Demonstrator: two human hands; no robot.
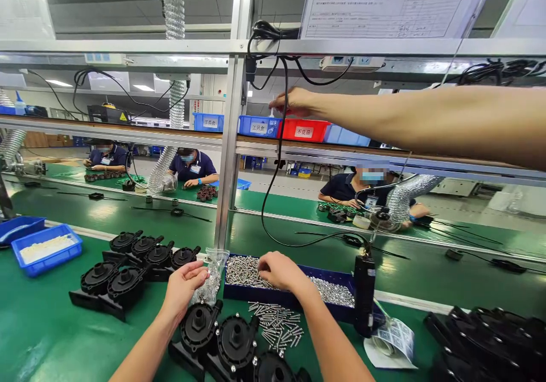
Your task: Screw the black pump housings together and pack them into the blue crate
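Observation:
My left hand [185,285] is closed in a pinch beside a clear plastic bag [215,268] of small parts. What its fingertips hold, if anything, is too small to make out. My right hand [281,271] reaches over a dark blue tray [273,298], its fingers curled together at the loose screws [243,271] inside; the fingertips are partly hidden. A round black pump housing [199,322] lies just below my left hand, with a second housing [237,339] alongside. More screws [277,325] are spread on the green bench between my forearms.
Another person's arm [384,117] reaches in from the right to the red bin [302,131] and blue bins on the shelf. A black electric screwdriver [364,297] hangs beside the tray. Black housings [490,342] fill the right side; a blue tray [46,249] stands left.

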